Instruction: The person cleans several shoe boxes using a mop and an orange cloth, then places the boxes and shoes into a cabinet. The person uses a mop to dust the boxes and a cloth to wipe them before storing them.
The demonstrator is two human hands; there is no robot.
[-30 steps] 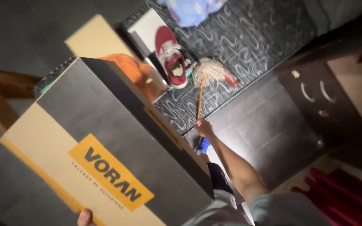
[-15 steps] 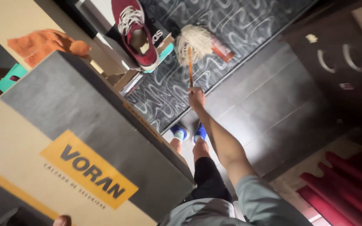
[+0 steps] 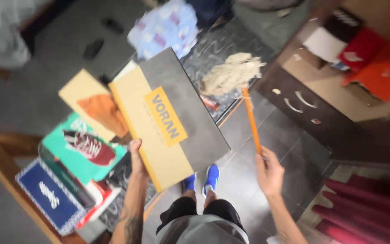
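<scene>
So we've got our left hand (image 3: 137,159) gripping the lower edge of a big shoebox (image 3: 170,118), grey and tan with a yellow label patch, held up flat in the middle of the frame, thumb showing on top of the lid. Our right hand (image 3: 269,171) is wrapped around the orange handle of a mop (image 3: 251,118) at lower right; the handle runs up toward frame center, and the stringy cream mop head (image 3: 231,74) sits over a dark patterned rug (image 3: 208,49) near the top.

Left of the held box we see a pile of other boxes: a tan one with an orange cloth (image 3: 102,113) on it, a teal box (image 3: 80,153) with a dark red sneaker (image 3: 89,147) lying on it, and a blue box (image 3: 50,195) at lower left, resting on a wooden frame (image 3: 5,153). Our blue shoes (image 3: 204,178) stand on the grey tile floor (image 3: 290,144) straight below the held box. A dark cabinet (image 3: 312,113) with curved handles is at right, red and orange boxes above it.
</scene>
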